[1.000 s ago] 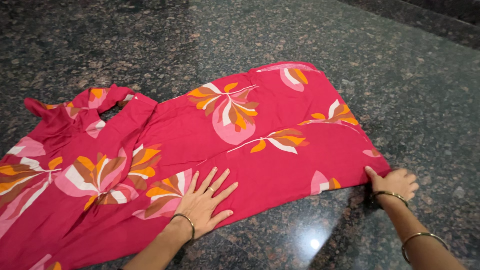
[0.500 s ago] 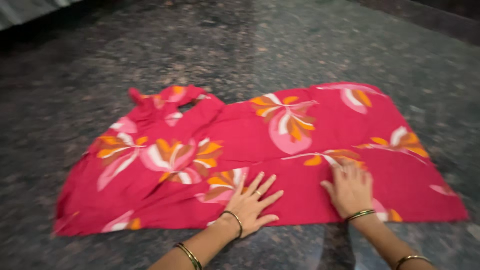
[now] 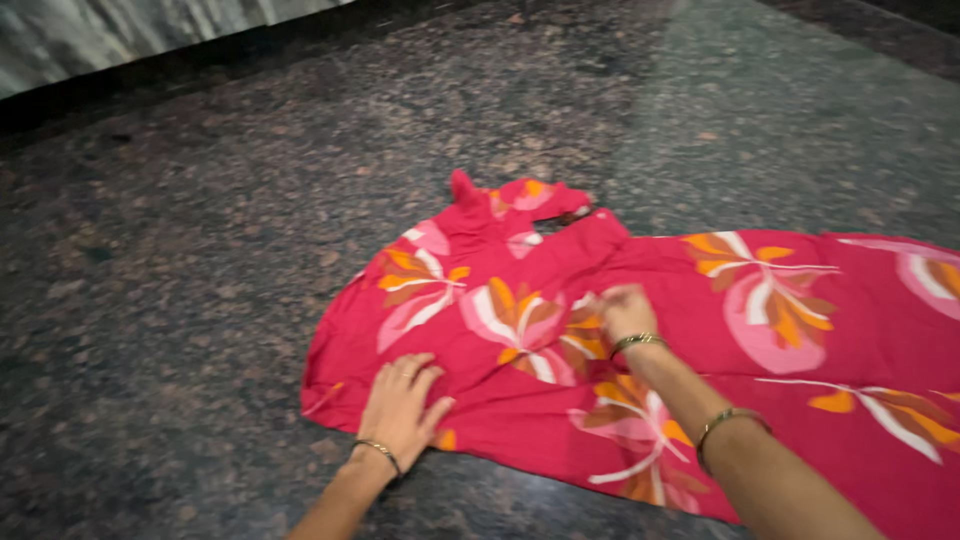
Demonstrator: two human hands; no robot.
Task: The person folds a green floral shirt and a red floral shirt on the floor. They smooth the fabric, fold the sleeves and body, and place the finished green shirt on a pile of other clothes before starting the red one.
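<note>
- Your left hand (image 3: 400, 405) lay flat on the garment (image 3: 640, 350), fingers spread and palm down near its lower left edge. It pinned the cloth rather than gripping it, with nothing closed inside it.
- Your right hand (image 3: 622, 312) sat further in, on the middle of the fabric just below the neckline. It was blurred, so I could not tell whether the fingers pinched a fold or only pressed on the cloth.
- Compared with half a second before, both hands had travelled toward the bodice end of the garment. A second before, the right hand had been out at the hem on the far right.
- That shift suggested you were working along the piece, smoothing toward the sleeves and neckline.
- The garment lay spread on the dark speckled stone floor (image 3: 200, 250), running from the centre of the view off its right edge.
- It was bright pink-red, printed with large leaf-like motifs in orange, white, pale pink and brown.
- The top end, toward the far side of the floor, was bunched, with a strap or sleeve sticking up and a few creases about the neckline.
- Thin bangles (image 3: 730, 420) circled both wrists.
</note>
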